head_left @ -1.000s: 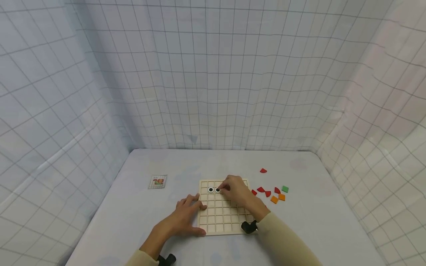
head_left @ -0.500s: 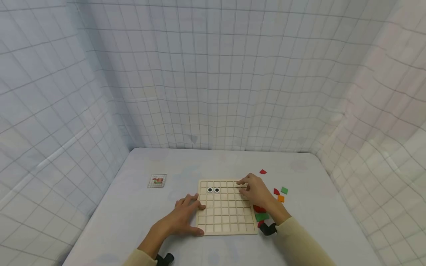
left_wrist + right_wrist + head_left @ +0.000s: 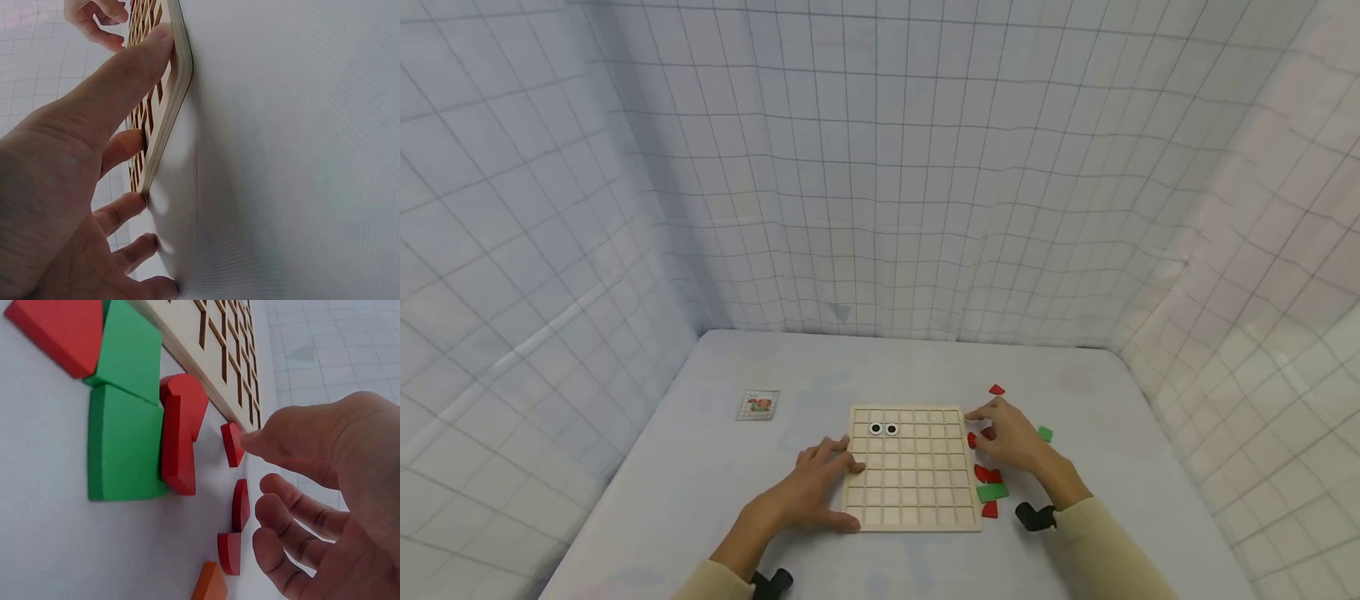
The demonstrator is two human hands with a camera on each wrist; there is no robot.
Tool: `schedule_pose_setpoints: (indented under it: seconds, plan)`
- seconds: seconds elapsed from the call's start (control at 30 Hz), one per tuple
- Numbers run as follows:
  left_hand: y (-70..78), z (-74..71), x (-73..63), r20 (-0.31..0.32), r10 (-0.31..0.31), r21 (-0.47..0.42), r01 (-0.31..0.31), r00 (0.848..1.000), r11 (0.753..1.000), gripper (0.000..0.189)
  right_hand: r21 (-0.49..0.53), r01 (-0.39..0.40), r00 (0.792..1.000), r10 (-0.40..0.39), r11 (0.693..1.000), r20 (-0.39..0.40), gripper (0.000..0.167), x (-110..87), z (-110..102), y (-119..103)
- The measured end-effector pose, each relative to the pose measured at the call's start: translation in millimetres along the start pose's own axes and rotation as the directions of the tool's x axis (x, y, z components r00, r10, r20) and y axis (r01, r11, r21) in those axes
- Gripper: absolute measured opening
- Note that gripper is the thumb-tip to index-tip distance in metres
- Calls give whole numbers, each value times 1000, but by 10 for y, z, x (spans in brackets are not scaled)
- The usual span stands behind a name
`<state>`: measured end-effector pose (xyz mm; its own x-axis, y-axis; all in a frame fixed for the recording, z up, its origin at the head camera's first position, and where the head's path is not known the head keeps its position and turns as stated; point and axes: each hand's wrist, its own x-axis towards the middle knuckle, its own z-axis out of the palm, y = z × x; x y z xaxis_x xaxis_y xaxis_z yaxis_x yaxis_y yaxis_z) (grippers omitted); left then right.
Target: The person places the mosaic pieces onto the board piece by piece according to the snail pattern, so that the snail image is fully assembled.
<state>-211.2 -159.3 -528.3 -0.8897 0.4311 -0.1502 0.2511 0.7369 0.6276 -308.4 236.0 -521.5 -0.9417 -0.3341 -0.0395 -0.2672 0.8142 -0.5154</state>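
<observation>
A light wooden grid board (image 3: 913,479) lies flat on the table. Two white discs with black centres (image 3: 883,429) sit side by side in its upper left cells. My left hand (image 3: 820,487) rests at the board's left side, its thumb (image 3: 140,62) on the near corner and other fingertips on the edge and table. Just beyond the right edge, my right hand (image 3: 1015,437) hovers low over small red pieces, fingers loosely bent, holding nothing visible. In the right wrist view its thumb tip overlaps a red piece (image 3: 232,445); whether they touch I cannot tell.
Green squares (image 3: 128,444) and more red pieces (image 3: 181,440) lie along the board's right side. An orange piece (image 3: 210,584) is partly in view. A picture card (image 3: 758,406) lies at the left. Grid-patterned curtains (image 3: 880,208) enclose the table.
My right hand has left the second disc on the board and moved right, past the board's edge to the red pieces. My left hand stays in place.
</observation>
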Motion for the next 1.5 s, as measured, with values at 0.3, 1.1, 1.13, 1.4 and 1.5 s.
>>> schedule_pose_setpoints:
  seconds: [0.3,1.1,1.13,1.4,1.5]
  plan:
    - [3,49,40,-8,17,-11,-17,1000,1000,79,-9,9,1000,-9,1000,5,33,-37,-10,110]
    - [2,47,40,-8,26,16,-26,1000,1000,80,78,-79,996,82,994,-45,22,-16,80,88]
    - [2,46,40,-7,27,15,-27,1000,1000,80,86,-84,995,88,993,-49,22,-19,84,90]
    - [15,15,43,-4,42,30,-41,999,999,81,126,-88,993,97,988,-70,20,-49,80,97]
    - [14,-3,42,-3,36,33,-36,999,999,81,131,-88,992,98,987,-73,20,-52,73,88]
